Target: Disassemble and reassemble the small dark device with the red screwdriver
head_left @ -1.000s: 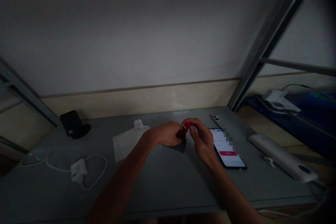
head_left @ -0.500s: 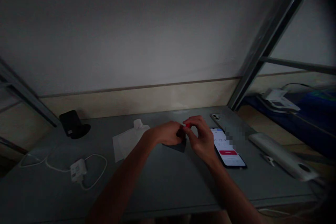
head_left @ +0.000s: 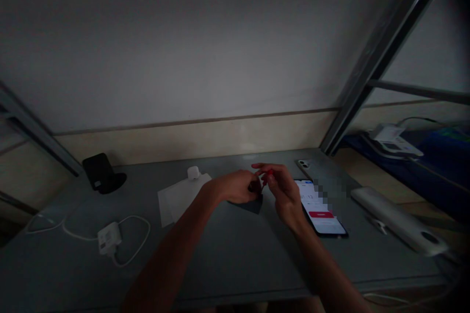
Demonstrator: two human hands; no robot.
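Observation:
My right hand (head_left: 285, 194) pinches a small red thing (head_left: 270, 173) between thumb and fingers. A thin stem or tip points from it down and left toward my left hand (head_left: 238, 187). My left hand is closed, its knuckles up, and the dark space inside its curled fingers does not show what it holds. Under it a dark flat piece (head_left: 253, 205) lies on the grey desk (head_left: 235, 254). Left of my left wrist are white sheets (head_left: 171, 203) and a small white rounded object (head_left: 193, 172).
A lit phone (head_left: 321, 212) lies right of my right hand, with another phone (head_left: 303, 165) behind it. Further right is a long grey case (head_left: 396, 220). On the left stand a black stand (head_left: 100, 172) and a white adapter (head_left: 109, 238) with its cable. Metal posts rise at both sides.
My right hand has drawn slightly right, away from my left hand, with the red thing. A thin stem now shows between the hands. My left hand stays nearly in place.

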